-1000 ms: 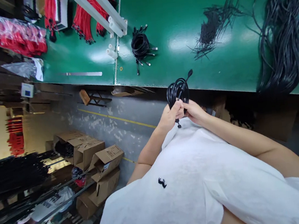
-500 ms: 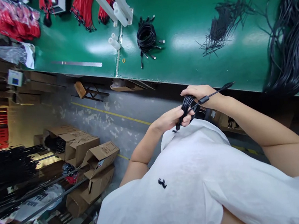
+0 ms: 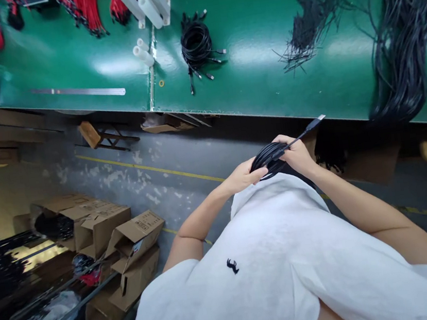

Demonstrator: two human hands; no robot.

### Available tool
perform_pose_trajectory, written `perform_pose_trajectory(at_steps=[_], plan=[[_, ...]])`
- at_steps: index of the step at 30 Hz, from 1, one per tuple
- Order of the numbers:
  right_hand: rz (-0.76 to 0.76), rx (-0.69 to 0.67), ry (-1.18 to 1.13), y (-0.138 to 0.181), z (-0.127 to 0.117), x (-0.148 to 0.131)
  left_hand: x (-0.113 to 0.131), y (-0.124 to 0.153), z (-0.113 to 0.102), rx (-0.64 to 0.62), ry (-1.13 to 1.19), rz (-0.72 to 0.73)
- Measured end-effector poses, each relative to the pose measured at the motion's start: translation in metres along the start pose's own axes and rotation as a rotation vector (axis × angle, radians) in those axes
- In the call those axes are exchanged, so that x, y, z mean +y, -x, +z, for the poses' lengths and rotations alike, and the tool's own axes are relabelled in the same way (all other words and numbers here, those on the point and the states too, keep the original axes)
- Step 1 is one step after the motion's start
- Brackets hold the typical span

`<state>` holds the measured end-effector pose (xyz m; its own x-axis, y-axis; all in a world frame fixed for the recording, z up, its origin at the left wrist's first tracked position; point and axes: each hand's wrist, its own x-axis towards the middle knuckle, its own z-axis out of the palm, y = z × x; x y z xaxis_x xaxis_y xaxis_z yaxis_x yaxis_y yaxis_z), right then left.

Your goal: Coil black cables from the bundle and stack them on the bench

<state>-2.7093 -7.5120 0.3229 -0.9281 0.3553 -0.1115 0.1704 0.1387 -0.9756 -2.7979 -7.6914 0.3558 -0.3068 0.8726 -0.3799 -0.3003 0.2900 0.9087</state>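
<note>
Both my hands hold a coiled black cable [image 3: 267, 154] close to my chest, just below the edge of the green table [image 3: 267, 91]. My left hand [image 3: 243, 176] grips the coil's near side. My right hand [image 3: 296, 154] clasps its far side, and the cable's loose end with a plug [image 3: 315, 123] sticks out to the right past my fingers. Another black cable coil [image 3: 196, 42] with several plugs lies on the table ahead.
A big bundle of long black cables [image 3: 401, 38] hangs over the table's right side, beside a heap of short black ties [image 3: 308, 24]. Red cables [image 3: 81, 7], white tubes [image 3: 144, 54] and a metal ruler [image 3: 78, 92] lie left. Open cardboard boxes [image 3: 122, 244] stand on the floor.
The coil stood upright between my hands, then my right hand drew the plug end out to the right. Now the coil lies flatter and my right hand sits back against it.
</note>
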Motion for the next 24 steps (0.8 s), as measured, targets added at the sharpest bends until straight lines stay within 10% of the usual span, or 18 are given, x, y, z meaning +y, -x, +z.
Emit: perform_pose_trajectory(at_steps=[6,12,16,20,24], plan=[[-0.425,-0.218,0.464,-0.01,-0.015,-0.002,-0.01,-0.011,0.005,-0.075,0.118,-0.041],[0.322,0.011,-0.49,-0.044,0.01,0.023,0.01,-0.03,0.022,0.33,0.244,0.055],[0.621,-0.137,-0.873,-0.059,0.018,0.035,0.031,-0.055,0.03,0.502,0.33,0.069],[0.619,-0.362,-0.794,-0.091,-0.033,0.046,0.047,-0.078,0.032,0.464,0.379,-0.011],[0.317,-0.284,-0.042,-0.164,-0.134,0.073,0.058,-0.092,0.034,0.648,0.497,-0.052]])
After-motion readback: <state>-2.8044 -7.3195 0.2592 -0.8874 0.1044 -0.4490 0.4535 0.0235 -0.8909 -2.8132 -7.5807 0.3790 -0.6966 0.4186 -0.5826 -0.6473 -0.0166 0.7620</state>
